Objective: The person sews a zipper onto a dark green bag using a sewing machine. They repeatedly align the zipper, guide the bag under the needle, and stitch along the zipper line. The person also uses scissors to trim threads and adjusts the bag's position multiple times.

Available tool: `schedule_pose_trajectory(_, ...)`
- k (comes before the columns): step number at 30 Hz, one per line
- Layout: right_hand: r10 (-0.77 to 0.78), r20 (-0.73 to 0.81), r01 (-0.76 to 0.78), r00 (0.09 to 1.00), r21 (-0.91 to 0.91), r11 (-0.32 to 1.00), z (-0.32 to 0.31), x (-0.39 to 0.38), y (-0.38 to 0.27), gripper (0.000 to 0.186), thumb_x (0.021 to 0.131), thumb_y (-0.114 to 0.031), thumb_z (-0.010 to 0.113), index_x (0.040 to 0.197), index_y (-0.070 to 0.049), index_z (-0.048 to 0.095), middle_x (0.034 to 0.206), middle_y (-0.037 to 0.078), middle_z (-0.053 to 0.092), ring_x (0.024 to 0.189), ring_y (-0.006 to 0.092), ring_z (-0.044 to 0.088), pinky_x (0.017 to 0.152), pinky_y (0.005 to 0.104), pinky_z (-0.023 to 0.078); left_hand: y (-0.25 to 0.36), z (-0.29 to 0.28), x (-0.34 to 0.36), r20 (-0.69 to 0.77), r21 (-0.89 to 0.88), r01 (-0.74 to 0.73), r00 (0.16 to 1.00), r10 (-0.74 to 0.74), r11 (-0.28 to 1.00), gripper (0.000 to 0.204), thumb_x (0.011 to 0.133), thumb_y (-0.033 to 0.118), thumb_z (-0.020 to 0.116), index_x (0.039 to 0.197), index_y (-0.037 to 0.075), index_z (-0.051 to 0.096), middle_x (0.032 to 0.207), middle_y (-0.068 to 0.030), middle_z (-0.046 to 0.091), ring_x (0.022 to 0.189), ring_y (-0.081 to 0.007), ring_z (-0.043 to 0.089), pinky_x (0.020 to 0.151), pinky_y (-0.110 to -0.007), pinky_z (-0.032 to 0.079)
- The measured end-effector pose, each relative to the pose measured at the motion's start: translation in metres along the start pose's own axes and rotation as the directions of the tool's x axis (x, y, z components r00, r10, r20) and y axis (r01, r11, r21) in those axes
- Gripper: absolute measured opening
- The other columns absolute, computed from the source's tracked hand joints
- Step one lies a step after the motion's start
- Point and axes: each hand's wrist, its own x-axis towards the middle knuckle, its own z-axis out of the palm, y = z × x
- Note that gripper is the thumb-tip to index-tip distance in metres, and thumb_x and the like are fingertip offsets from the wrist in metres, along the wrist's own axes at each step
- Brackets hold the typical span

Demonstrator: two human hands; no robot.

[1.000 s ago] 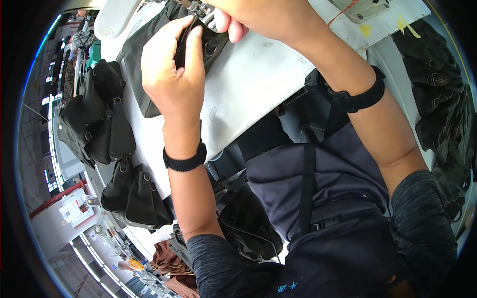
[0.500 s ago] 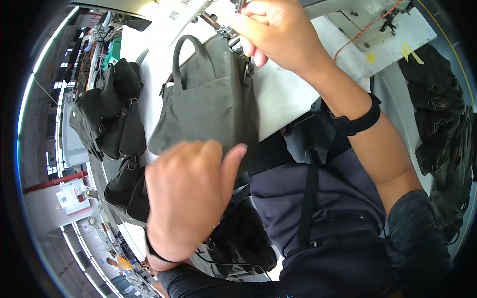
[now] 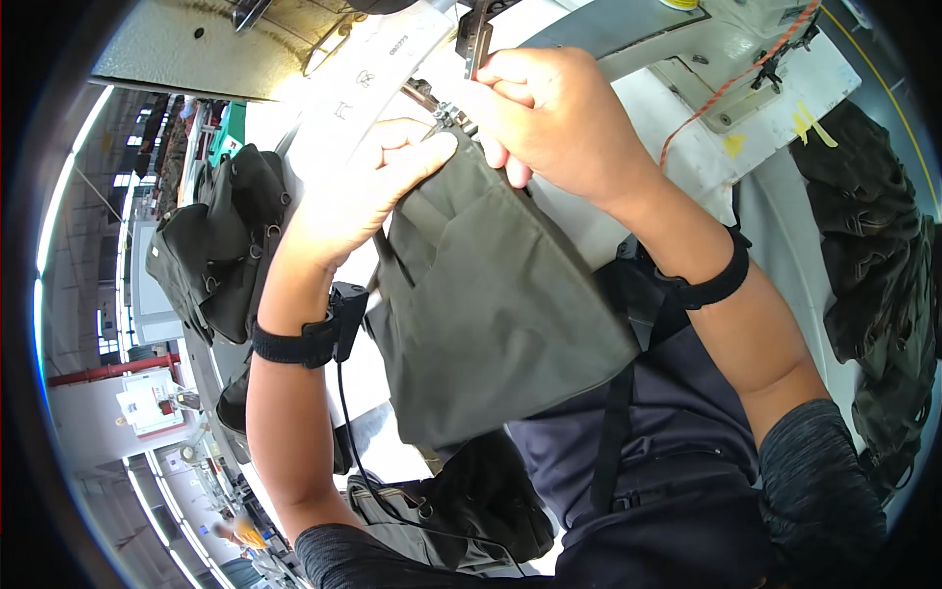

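Here, left hand (image 3: 361, 196) holding bag (image 3: 496, 309), right hand (image 3: 567, 123) beside

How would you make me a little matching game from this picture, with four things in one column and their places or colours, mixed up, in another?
Things:
1. Left hand
2. Right hand
3. Large bag between the forearms
4. Thin cord at the upper right of the view

Places or colours:
A. Orange
B. At the bag's upper right side
C. Dark olive green
D. At the bag's upper left side

Right pairs: 1-D, 2-B, 3-C, 4-A
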Motion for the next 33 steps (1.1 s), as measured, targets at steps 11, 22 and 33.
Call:
schedule_pose_trajectory(11, -0.031, -0.007, 0.03, 1.0, -0.041, 0.999, 0.003, 0.001, 0.003, 0.028, 0.1, -0.012, 0.064, 0.077, 0.003, 0.063, 0.061, 0.01, 0.066, 0.045, 0.0139, 0.061, 0.046, 0.0305, 0.047, -0.027, 0.005, 0.013, 0.121, -0.389, 0.037, 0.993, 0.011, 0.921, 0.017, 0.105, 0.025, 0.072, 0.103, 0.007, 0.073, 0.095, 0.0088, 0.063, 0.092, -0.0036, 0.054, 0.088, -0.026, 0.046)
schedule_pose_trajectory(22, -0.057, -0.134, 0.052, 0.989, -0.043, 0.998, -0.018, -0.061, 0.058, 0.026, 0.106, -0.017, 0.058, 0.115, 0.002, 0.073, 0.103, 0.011, 0.077, 0.093, 0.0152, 0.069, 0.087, 0.0288, 0.054, -0.041, 0.01, 0.017, 0.073, -0.464, 0.012, 0.997, 0.025, 0.886, 0.027, 0.103, 0.028, 0.075, 0.112, 0.002, 0.076, 0.108, 0.0025, 0.069, 0.101, -0.0087, 0.061, 0.095, -0.027, 0.048)
schedule_pose_trajectory(33, 0.189, 0.207, -0.257, 0.96, 0.379, 0.889, -0.012, -0.047, 0.031, 0.027, 0.099, -0.024, 0.074, 0.111, -0.001, 0.081, 0.094, -0.004, 0.072, 0.084, 0.0045, 0.06, 0.076, 0.0232, 0.047, -0.018, -0.008, 0.02, 0.202, -0.263, 0.037, 0.979, 0.018, 0.964, 0.02, 0.104, 0.026, 0.074, 0.095, 0.009, 0.071, 0.091, 0.0094, 0.06, 0.087, -0.0042, 0.052, 0.082, -0.026, 0.044)
